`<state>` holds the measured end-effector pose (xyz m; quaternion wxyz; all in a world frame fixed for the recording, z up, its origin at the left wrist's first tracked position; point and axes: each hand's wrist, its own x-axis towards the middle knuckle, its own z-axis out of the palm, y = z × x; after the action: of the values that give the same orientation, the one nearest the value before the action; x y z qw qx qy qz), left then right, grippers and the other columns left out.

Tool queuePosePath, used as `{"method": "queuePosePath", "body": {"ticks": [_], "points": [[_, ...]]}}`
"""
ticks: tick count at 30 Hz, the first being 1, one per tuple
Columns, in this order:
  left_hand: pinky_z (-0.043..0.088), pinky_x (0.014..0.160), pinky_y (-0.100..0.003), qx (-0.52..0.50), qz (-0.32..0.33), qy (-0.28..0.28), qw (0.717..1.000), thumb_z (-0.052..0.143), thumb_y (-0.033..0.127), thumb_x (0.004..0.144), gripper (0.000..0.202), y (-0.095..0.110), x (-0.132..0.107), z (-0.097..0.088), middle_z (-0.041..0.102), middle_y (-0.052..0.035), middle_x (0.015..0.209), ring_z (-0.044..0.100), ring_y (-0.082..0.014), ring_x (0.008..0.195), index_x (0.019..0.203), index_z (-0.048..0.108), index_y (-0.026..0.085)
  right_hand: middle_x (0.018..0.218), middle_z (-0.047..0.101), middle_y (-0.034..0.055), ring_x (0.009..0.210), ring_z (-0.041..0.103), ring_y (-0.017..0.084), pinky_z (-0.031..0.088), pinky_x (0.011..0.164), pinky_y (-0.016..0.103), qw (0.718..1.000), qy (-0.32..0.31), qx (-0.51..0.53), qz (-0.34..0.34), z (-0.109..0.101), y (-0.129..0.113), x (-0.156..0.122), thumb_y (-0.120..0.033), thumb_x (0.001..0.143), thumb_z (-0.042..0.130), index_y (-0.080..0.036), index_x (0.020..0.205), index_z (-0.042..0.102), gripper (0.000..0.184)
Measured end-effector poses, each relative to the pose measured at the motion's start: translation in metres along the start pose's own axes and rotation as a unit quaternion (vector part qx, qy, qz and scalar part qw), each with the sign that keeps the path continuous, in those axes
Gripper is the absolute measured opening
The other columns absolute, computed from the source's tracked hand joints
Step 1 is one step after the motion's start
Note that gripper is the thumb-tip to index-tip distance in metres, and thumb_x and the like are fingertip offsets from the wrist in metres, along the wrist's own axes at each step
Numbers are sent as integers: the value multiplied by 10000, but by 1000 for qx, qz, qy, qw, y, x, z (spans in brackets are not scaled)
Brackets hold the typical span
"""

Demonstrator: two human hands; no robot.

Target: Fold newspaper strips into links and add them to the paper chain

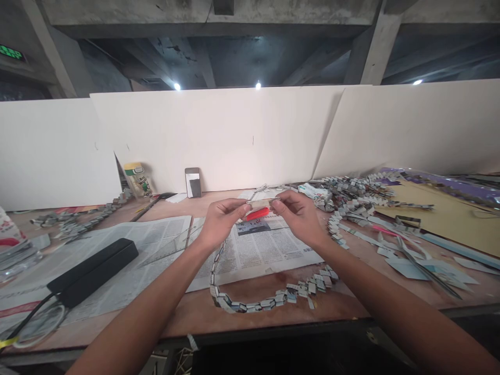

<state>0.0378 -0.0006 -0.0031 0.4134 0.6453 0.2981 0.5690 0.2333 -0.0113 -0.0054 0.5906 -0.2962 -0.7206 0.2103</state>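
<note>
My left hand [222, 217] and my right hand [297, 214] are raised above the table, each pinching one end of a small folded paper strip [261, 203] between thumb and fingers. Just behind the strip lies a red utility knife [258, 213] on a newspaper [261, 245]. A long chain of folded paper links [269, 301] curves from under my left hand down to the table's front edge and round to the right.
A black flat case [94, 271] lies on newspaper at left. A phone [192, 182] and a printed carton [137, 178] lean against white boards at the back. More paper chains [347, 195], paper strips, scissors [425, 268] and a yellow board [441, 213] fill the right side.
</note>
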Motion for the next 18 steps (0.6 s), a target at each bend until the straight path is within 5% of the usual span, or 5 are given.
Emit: {"method": "queuePosePath", "body": {"ticks": [12,18], "points": [[498,669,-304,168,51,35,984,639,374,761,201,3,-1,-3,711,-41,792,625,-169,714,816,709,193,686,551,14,624,490,129,374,555,258,997,-42,-58,-14,-3,-2,1,-315,866,537,-179,787,578,163],[461,646,-290,274,145,13,951,569,356,821,188,3,0,-7,665,-41,816,588,-167,775,819,687,210,691,567,15,643,516,130,393,571,254,998,-47,-45,-8,-3,2,1,-318,860,548,-180,781,579,162]]}}
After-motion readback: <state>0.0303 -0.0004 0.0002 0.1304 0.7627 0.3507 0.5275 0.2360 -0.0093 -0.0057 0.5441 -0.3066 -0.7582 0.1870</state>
